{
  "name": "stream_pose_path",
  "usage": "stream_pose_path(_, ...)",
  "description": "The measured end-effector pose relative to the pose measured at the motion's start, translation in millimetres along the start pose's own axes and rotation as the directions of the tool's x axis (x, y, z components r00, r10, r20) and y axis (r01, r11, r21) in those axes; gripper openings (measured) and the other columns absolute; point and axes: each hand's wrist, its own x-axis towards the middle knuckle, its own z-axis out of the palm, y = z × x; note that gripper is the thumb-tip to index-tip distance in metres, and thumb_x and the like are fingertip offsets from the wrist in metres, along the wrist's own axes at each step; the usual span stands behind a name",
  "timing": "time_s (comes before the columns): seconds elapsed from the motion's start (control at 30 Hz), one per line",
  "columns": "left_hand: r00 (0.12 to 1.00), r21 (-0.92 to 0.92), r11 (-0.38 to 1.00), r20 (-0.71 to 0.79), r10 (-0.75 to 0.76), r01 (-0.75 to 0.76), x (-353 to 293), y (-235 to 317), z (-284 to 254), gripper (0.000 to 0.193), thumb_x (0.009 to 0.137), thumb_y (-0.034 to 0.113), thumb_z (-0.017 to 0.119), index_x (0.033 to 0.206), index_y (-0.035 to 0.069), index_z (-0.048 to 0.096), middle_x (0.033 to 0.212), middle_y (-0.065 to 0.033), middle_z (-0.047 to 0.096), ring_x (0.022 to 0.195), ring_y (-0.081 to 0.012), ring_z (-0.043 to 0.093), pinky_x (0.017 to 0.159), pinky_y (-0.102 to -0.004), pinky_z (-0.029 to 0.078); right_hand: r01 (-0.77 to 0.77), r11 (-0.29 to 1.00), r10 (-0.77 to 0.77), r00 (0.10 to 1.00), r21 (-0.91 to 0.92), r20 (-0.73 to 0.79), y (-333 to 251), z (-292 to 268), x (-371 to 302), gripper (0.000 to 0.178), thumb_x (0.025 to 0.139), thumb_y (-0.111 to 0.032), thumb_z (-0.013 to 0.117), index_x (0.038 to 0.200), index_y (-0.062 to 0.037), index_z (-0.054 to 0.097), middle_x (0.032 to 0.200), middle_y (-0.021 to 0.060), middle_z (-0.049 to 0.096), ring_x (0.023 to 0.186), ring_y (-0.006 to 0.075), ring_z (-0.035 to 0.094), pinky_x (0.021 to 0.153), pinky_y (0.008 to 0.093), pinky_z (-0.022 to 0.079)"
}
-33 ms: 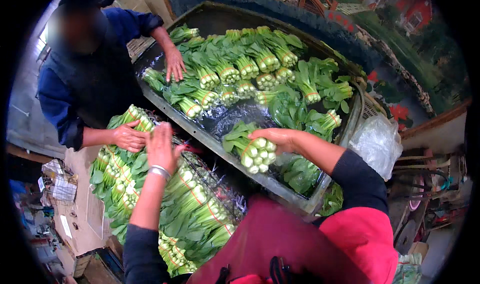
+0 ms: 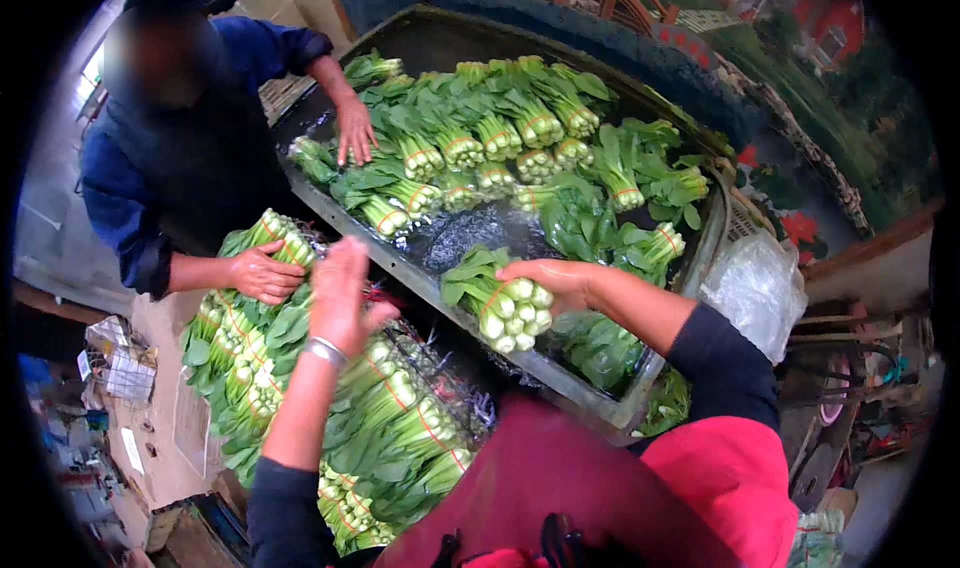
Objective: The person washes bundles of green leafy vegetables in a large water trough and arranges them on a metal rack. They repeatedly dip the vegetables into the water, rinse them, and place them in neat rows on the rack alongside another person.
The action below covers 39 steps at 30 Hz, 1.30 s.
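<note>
My right hand (image 2: 556, 280) grips a bunch of bok choy (image 2: 512, 313), its pale cut stalk ends facing me and a reddish band around it. It is over the near rim of a dark water tub (image 2: 405, 266). My left hand (image 2: 345, 300), a metal bangle at its wrist, is raised with nothing in it, its fingers stretched and thumb apart. Below it are stacked banded bunches (image 2: 405, 398) in rows, stalk ends outward. More bunches (image 2: 495, 133) lie in the tub's water.
Across on the left stands a person in dark blue (image 2: 130, 188). One of their hands (image 2: 268, 274) rests on the stack, the other (image 2: 354, 133) on greens in the tub. A clear plastic bag (image 2: 755, 293) is at the tub's right end. A wire basket (image 2: 125, 363) stands far left.
My left hand has shifted a little to the right, away from the other person's hand on the stack. My right hand keeps its hold on the bunch, almost still.
</note>
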Motion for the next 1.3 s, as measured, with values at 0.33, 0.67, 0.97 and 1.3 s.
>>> stream_pose_path(0.33, 0.94, -0.498, 0.867, -0.28, -0.195, 0.032, -71, 55, -139, 0.066, 0.073, 0.029, 0.084, 0.13, 0.009, 0.057, 0.123, -0.0109, 0.069, 0.118, -0.0254, 0.067, 0.121, -0.0546, 0.029, 0.37, 0.878, -0.216, 0.871, -0.303, 0.44, -95, 128, 36, 0.104, 0.093, -0.087, 0.021, 0.126, 0.0027, 0.063, 0.093, 0.0209, 0.075, 0.073, 0.0267, 0.075, 0.063, 0.0363, 0.061)
stream_pose_path(0.67, 0.874, 0.122, 0.871, 0.04, -0.484, 0.476, -37, -110, -112, 0.089, 0.064, 0.012, 0.081, 0.145, 0.013, 0.044, 0.131, -0.019, 0.061, 0.116, -0.0436, 0.063, 0.094, -0.051, 0.054, 0.641, 0.662, -0.738, 0.647, -0.389, -0.189, -38, 192, 309, 0.061, 0.097, -0.036, 0.07, 0.139, 0.0006, 0.046, 0.136, 0.0256, 0.055, 0.134, 0.0355, 0.05, 0.115, 0.0425, 0.036)
stream_pose_path(0.97, 0.922, -0.027, 0.922, 0.044, -0.384, 0.386, -36, -137, -7, 0.091, 0.071, 0.024, 0.078, 0.153, 0.016, 0.039, 0.137, -0.0211, 0.055, 0.129, -0.0421, 0.052, 0.105, -0.0563, 0.041, 0.596, 0.646, -0.747, 0.624, -0.477, -0.232, -29, 206, 263, 0.061, 0.096, -0.029, 0.069, 0.143, -0.0048, 0.04, 0.137, 0.0302, 0.053, 0.13, 0.0472, 0.052, 0.108, 0.0496, 0.043)
stream_pose_path(1.3, 0.789, 0.097, 0.792, -0.221, -0.574, 0.603, -81, -210, 95, 0.054, 0.108, 0.042, 0.037, 0.123, 0.0, 0.068, 0.118, -0.0266, 0.069, 0.103, -0.0465, 0.066, 0.091, -0.0538, 0.05, 0.412, 0.721, -0.651, 0.678, -0.557, -0.341, -16, 224, 275, 0.075, 0.096, -0.054, 0.063, 0.141, 0.0025, 0.042, 0.134, 0.0294, 0.059, 0.121, 0.0457, 0.061, 0.099, 0.0521, 0.05)
